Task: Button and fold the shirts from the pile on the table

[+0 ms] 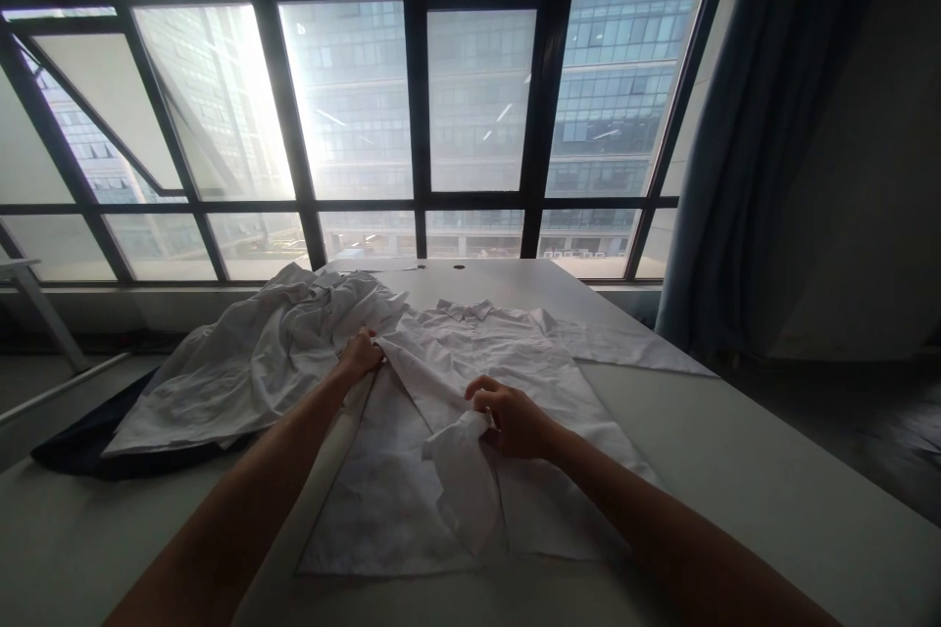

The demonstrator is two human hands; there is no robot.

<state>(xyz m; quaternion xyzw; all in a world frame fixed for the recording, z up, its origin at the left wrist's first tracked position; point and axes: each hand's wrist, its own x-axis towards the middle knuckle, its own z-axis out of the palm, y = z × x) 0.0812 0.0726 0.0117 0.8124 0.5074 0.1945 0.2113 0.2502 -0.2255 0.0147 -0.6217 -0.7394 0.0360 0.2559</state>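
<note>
A white collared shirt [529, 362] lies spread on the table, its collar toward the window and its hem toward me. One sleeve stretches out to the right across the tabletop. My left hand [360, 356] pinches the shirt's fabric near the left shoulder, where the cloth is pulled up a little. Over the middle of the shirt, my right hand [507, 416] is closed on a bunched end of white cloth, seemingly the other sleeve's cuff, drawn across the front. Part of the shirt's lower right is hidden behind my right forearm.
Left of the shirt is a heap of crumpled white garments [272, 343], with dark cloth [95, 431] under it hanging at the table's edge. The white table [779, 451] reaches toward a large window [477, 98]. A blue-grey curtain [742, 147] hangs at the right.
</note>
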